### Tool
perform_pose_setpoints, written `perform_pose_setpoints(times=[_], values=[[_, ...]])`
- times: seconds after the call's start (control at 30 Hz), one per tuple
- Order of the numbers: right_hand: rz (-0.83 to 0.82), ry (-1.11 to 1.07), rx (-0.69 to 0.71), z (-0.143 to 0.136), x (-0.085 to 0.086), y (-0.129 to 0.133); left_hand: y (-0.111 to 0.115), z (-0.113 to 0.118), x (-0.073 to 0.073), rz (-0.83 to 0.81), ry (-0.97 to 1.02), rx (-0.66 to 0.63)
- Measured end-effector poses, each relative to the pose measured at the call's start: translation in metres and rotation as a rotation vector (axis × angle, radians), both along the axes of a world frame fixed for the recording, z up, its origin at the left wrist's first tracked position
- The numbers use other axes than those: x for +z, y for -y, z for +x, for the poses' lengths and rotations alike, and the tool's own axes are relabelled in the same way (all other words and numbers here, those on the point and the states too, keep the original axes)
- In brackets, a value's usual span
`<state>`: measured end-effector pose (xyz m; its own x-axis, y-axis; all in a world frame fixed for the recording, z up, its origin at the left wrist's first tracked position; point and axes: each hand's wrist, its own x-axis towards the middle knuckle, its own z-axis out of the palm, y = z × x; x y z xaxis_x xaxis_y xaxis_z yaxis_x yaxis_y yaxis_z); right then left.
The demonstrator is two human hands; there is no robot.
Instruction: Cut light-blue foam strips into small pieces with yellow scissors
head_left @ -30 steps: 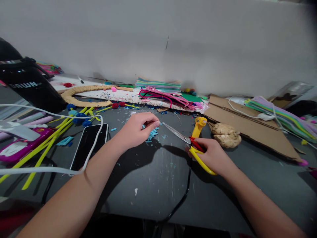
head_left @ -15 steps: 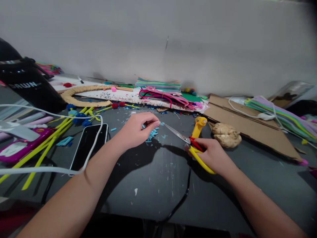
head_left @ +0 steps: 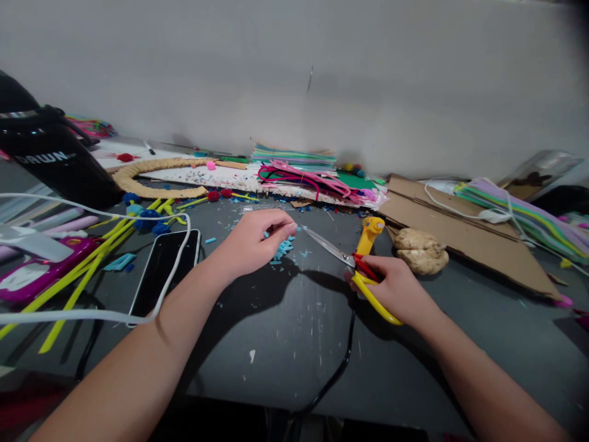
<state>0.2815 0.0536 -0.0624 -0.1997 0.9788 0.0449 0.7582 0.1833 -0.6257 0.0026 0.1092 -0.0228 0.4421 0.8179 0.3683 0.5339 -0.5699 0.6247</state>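
Note:
My left hand (head_left: pixel 260 241) is closed in a pinch over the middle of the table, its fingertips on a light-blue strip that is mostly hidden by the fingers. Below it lies a small heap of cut light-blue bits (head_left: pixel 283 249). In my right hand (head_left: pixel 394 285) are scissors (head_left: pixel 329 247) with red and yellow handles. Their blades look closed and point at the left fingertips, a short way from them. Just behind the right hand stands a yellow glue gun (head_left: pixel 369 236), its lower part hidden by the hand.
A phone (head_left: pixel 164 270) and a white cable (head_left: pixel 172 279) lie by my left forearm, near yellow stems (head_left: pixel 99 258). A black bottle (head_left: pixel 55 162) stands far left. To the right are a pale, lumpy brain-like object (head_left: pixel 421 252) and cardboard (head_left: pixel 464 233). Pink pipe cleaners (head_left: pixel 313 180) lie at the back.
Both hands stay almost in place. The bit of blue showing past my left fingertips looks smaller, and the scissors have shifted very slightly.

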Motion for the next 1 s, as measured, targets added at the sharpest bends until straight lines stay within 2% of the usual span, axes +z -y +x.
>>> perform_pose_setpoints(times=[0.27, 0.5, 1.0], values=[[-0.006, 0.035, -0.005, 0.0004, 0.0025, 0.0001, 0.0003, -0.0005, 0.0002, -0.007, 0.002, 0.002], [0.019, -0.023, -0.031, -0.003, 0.0051, 0.0012, -0.0002, -0.0007, -0.0014, -0.064, 0.001, 0.007], [0.058, 0.013, -0.016, -0.0007, -0.0009, 0.0007, 0.002, 0.0023, -0.0018, -0.083, 0.008, -0.033]])
